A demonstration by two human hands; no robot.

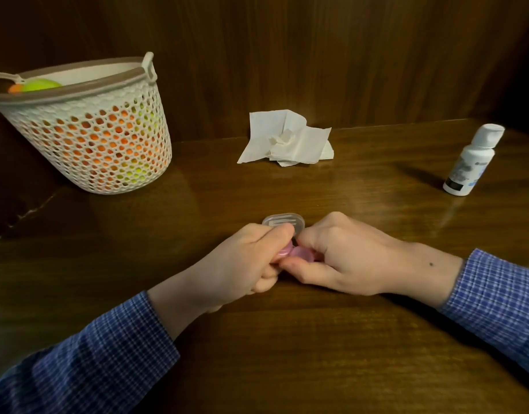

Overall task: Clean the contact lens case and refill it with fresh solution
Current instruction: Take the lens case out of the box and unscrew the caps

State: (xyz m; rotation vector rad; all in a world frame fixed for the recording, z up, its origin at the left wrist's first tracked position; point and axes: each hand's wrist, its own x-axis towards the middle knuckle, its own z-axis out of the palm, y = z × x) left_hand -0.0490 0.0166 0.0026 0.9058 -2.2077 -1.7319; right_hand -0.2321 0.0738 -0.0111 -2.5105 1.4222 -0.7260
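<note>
Pink contact lens case (296,253) sitting low over the near middle of the wooden table (362,204), being held between both hands. Left hand (242,264) curling its fingers around the case's left end; right hand (344,258) pinching the right end, thumb underneath. Just behind the knuckles, a clear oval lid or tray (283,222) lying flat. Farther back, a crumpled white tissue (287,138); far right, a white solution bottle (469,159) standing upright, cap closed, well apart from the hands. Back left, a perforated basket (90,127) holding orange and green items. Probably twisting or working a cap, though whether opening or closing cannot be told. Refilling next would call for freeing one hand to fetch the bottle.
</note>
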